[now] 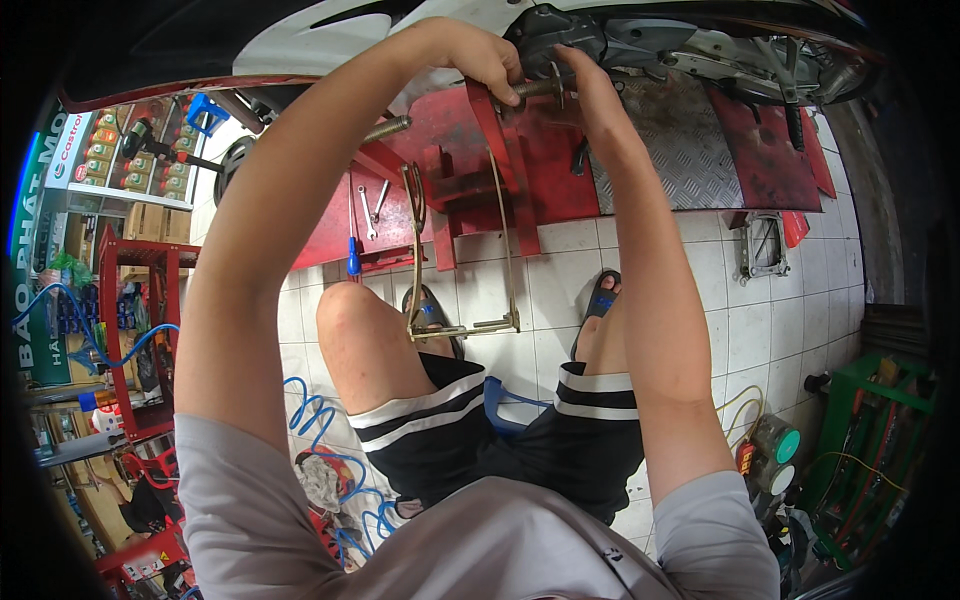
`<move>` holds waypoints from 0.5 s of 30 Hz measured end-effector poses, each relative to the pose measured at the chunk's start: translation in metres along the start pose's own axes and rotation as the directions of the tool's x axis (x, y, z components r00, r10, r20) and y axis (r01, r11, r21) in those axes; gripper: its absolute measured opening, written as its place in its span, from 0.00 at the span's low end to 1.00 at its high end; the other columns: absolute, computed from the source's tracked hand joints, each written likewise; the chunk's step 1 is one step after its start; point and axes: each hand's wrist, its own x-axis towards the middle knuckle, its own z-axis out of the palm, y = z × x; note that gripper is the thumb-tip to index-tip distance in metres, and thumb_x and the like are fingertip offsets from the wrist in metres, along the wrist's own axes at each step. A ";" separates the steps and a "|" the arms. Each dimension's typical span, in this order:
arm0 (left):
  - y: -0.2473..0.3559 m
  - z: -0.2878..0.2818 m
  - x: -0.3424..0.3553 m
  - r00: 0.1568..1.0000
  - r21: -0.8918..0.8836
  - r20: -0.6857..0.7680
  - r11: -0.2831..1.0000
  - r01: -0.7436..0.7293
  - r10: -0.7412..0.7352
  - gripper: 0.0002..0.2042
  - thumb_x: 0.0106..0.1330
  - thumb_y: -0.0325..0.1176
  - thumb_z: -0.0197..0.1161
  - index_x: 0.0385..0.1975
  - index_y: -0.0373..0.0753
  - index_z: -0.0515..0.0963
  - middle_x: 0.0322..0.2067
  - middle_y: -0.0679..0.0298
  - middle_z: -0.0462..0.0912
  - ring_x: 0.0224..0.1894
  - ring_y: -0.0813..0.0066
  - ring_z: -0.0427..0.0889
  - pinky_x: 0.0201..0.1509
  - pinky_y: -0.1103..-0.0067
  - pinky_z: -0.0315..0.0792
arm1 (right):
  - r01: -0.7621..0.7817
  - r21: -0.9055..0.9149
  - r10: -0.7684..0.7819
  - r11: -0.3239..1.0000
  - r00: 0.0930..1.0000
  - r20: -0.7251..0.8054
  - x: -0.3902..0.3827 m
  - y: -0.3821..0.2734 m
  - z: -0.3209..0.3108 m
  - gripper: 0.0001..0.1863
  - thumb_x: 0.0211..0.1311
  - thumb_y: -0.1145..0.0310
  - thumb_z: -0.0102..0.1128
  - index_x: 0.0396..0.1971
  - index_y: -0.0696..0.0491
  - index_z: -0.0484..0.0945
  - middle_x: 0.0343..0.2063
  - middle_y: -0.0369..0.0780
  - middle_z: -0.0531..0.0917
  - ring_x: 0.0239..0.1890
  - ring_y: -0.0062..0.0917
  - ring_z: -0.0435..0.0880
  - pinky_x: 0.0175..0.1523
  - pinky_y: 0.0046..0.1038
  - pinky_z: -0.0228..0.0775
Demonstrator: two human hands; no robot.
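Both of my arms reach up to the underside of a motorbike, at the dark engine casing (552,38). My left hand (478,58) is closed beside a red metal upright (492,130), its thumb at the near end of a threaded rod (532,89). What its fingers hold is hidden. A round metal disc (557,86) sits on the rod between my hands. My right hand (588,85) is just right of the disc, under the engine; its fingers are mostly hidden. Below hangs a U-shaped, brass-coloured metal frame (414,265).
Under the motorbike stands a red platform (335,220) with a metal tread plate (665,150). Wrenches (367,213) and a blue-handled screwdriver (354,257) lie on its left. A coiled blue hose (318,430) runs along the floor. A green rack (868,430) stands right, red shelving (125,330) left.
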 end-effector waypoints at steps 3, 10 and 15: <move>-0.004 -0.005 0.001 0.997 0.042 -0.039 0.997 -0.066 0.068 0.21 0.47 0.33 0.73 0.39 0.28 0.79 0.33 0.57 0.86 0.34 0.74 0.83 0.40 0.80 0.72 | 0.090 0.035 -0.089 0.995 0.996 -0.010 0.004 0.004 0.000 0.26 0.62 0.49 0.49 0.51 0.53 0.74 0.39 0.39 0.80 0.36 0.26 0.79 0.39 0.32 0.72; 0.000 0.010 0.004 0.981 0.269 -0.194 0.962 0.036 0.017 0.18 0.49 0.31 0.71 0.38 0.28 0.80 0.31 0.60 0.85 0.34 0.75 0.82 0.42 0.81 0.72 | -0.243 0.079 0.240 0.967 0.970 0.041 -0.013 -0.017 -0.002 0.29 0.65 0.46 0.45 0.54 0.56 0.68 0.43 0.45 0.79 0.40 0.30 0.82 0.43 0.32 0.77; -0.005 -0.002 0.008 0.997 0.075 0.011 0.994 -0.074 0.073 0.19 0.45 0.32 0.74 0.36 0.30 0.80 0.30 0.61 0.85 0.31 0.75 0.81 0.38 0.81 0.72 | -0.056 0.071 0.054 0.996 0.998 0.020 -0.002 -0.004 -0.003 0.30 0.65 0.46 0.44 0.55 0.56 0.68 0.40 0.46 0.80 0.40 0.30 0.83 0.41 0.31 0.77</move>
